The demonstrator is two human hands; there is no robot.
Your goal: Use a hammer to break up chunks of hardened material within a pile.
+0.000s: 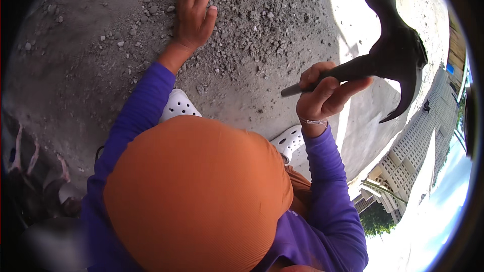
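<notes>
My right hand (325,90) grips a dark claw hammer (396,45) by its handle, close up to the head. The hammer is raised off the ground, its head to the right and its curved claw pointing down in the picture. The grey end of the handle juts out left of my fingers. At the far side, my left hand (195,15) is open with its fingers apart, at the left edge of a patch of loose grey gravel (267,20). Nothing shows in it. Whether its palm rests on the ground I cannot tell.
White clogs (180,105) with holes stand on the dusty ground below my hands. A rounded orange cloth shape (196,191) hides the lower middle. Stacked pale perforated blocks (418,141) rise at the right, past a sunlit strip. Blurred limbs of another person (63,168) show at lower left.
</notes>
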